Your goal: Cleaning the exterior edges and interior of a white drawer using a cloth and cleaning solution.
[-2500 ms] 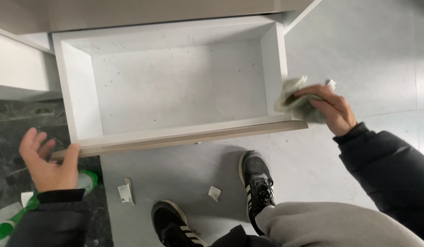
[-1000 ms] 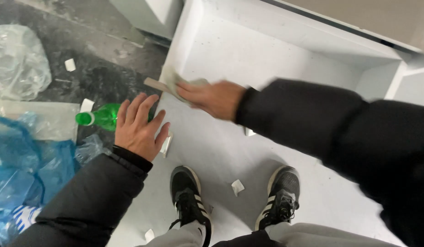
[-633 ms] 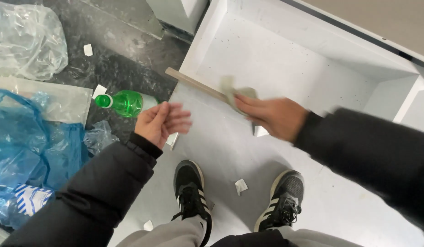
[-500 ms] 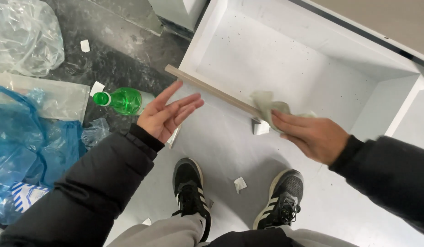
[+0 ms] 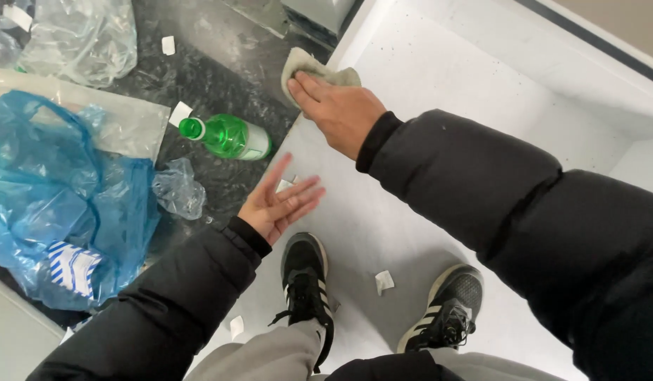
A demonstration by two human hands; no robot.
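Observation:
My right hand [image 5: 337, 111] presses a pale green cloth [image 5: 309, 67] against the near left corner of a white pulled-out drawer [image 5: 481, 77]; the arm in a black sleeve crosses the drawer front and hides most of it. My left hand [image 5: 278, 204] hovers palm up with fingers spread, holding nothing, just below the right hand. A green bottle [image 5: 228, 136] lies on its side on the dark floor, a little left of both hands.
Blue plastic bags [image 5: 55, 212] and clear plastic wrap [image 5: 87, 39] lie on the dark floor at left. Small white paper scraps [image 5: 384, 281] are scattered on the light floor around my two black shoes [image 5: 305, 271].
My right hand has wiped the cloth back along the drawer's front edge from the right to its left corner. My left hand stays open near the bottle.

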